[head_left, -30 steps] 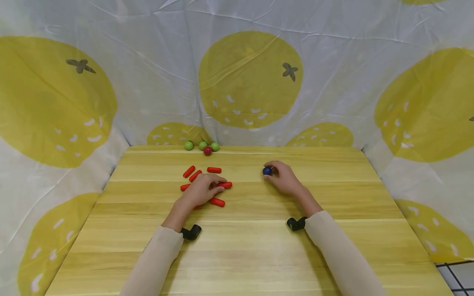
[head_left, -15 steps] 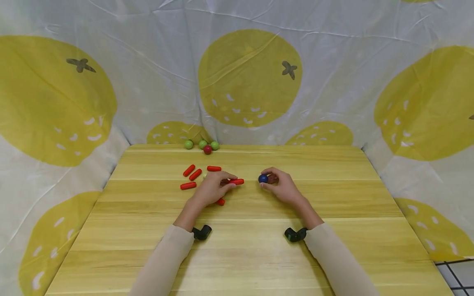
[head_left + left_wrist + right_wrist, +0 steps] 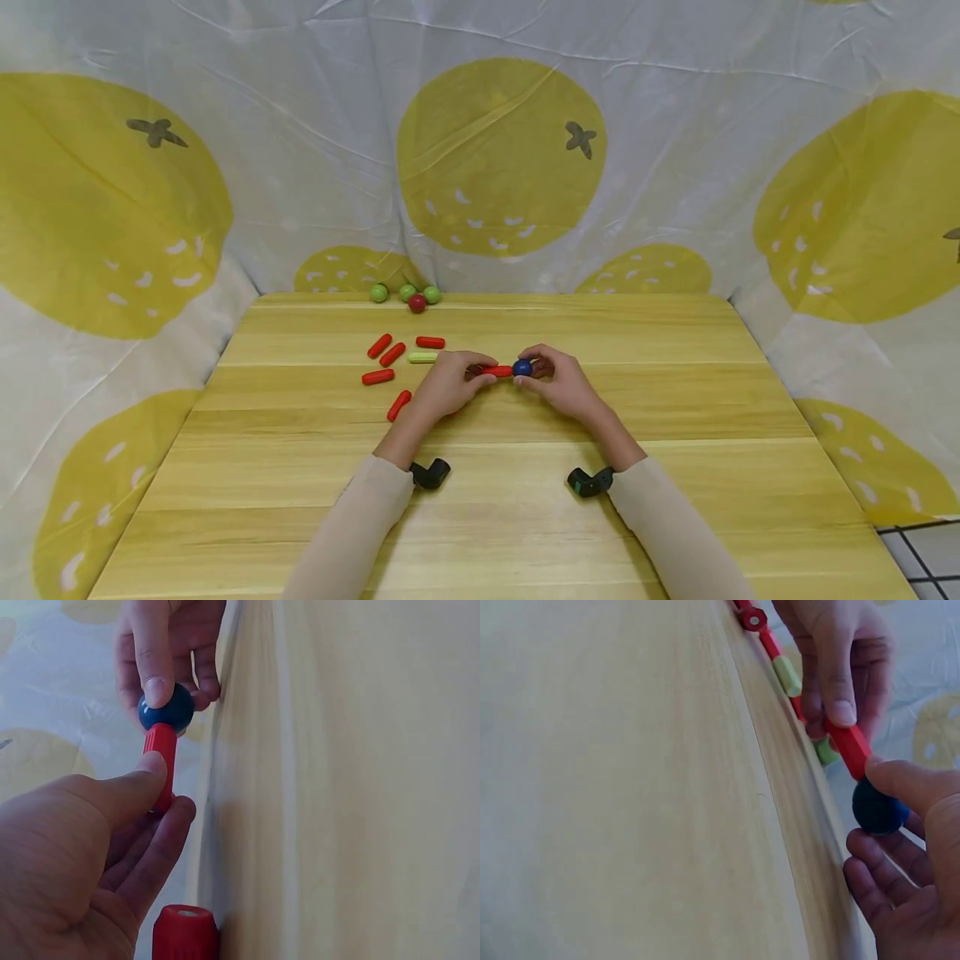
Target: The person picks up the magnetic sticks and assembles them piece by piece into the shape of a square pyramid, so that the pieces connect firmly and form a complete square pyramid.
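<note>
My left hand (image 3: 452, 385) pinches a red ribbed rod (image 3: 498, 371) between thumb and fingers, its free end pointing right. A dark blue ball (image 3: 522, 367) is pinched by my right hand (image 3: 560, 382), thumb on one side and fingers on the other. Rod end and ball meet between the hands, as the left wrist view shows with the rod (image 3: 160, 741) right against the ball (image 3: 166, 709). In the right wrist view the rod (image 3: 848, 748) lines up with the ball (image 3: 878, 808), and fingertips cover part of both.
Left of my left hand lie several loose red rods (image 3: 378, 377) and a pale green rod (image 3: 422, 357). Along the back edge of the wooden table (image 3: 495, 517) sit green balls (image 3: 407, 292) and a dark red ball (image 3: 417, 303). A patterned cloth (image 3: 502, 158) hangs behind.
My left hand has lifted the red rod out of the group and carried it right. My right hand has brought the blue ball left and slightly nearer, until rod and ball meet.
</note>
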A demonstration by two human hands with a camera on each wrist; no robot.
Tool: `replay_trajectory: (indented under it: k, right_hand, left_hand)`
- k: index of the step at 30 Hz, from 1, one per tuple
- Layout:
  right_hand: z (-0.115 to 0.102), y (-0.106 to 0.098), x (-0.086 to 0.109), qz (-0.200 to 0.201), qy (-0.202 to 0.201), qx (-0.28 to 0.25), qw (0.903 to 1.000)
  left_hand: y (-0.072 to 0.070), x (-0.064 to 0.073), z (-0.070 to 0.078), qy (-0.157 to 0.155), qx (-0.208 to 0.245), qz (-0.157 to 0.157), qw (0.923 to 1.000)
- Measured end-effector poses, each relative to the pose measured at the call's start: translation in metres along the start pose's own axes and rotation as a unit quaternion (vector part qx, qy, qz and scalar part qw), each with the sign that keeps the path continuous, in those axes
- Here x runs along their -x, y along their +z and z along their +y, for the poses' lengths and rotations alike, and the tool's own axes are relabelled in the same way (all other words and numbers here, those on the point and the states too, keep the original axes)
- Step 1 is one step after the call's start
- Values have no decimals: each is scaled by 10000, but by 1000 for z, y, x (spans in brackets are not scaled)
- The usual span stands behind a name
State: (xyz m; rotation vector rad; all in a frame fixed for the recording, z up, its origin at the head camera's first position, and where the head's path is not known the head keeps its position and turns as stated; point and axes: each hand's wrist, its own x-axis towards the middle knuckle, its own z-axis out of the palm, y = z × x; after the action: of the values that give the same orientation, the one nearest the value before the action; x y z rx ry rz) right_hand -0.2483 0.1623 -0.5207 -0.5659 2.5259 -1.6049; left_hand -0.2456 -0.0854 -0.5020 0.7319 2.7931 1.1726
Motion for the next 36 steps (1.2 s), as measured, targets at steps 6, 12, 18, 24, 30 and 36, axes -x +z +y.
replay_trajectory:
  k: [6, 12, 18, 24, 30, 36]
  right_hand:
    - [2, 0, 2, -33, -1, 242, 9997]
    - [6, 6, -2, -172, -214, 367, 9989]
    - [10, 9, -7, -215, -374, 487, 9979]
    - [10, 8, -12, -265, -490, 780, 9954]
    - [11, 8, -13, -292, -452, 873, 9947]
    - [10, 8, -12, -259, -343, 817, 9957]
  left_hand:
    - [6, -1, 0, -65, -6, 58, 10000]
    - [10, -1, 0, 17, 79, 148, 9999]
    - [11, -2, -1, -85, 100, 130, 9998]
    - [5, -3, 0, -122, 170, 94, 9997]
    - [-9, 0, -2, -250, 320, 94, 9991]
    - [-44, 1, -14, -457, 290, 374, 9978]
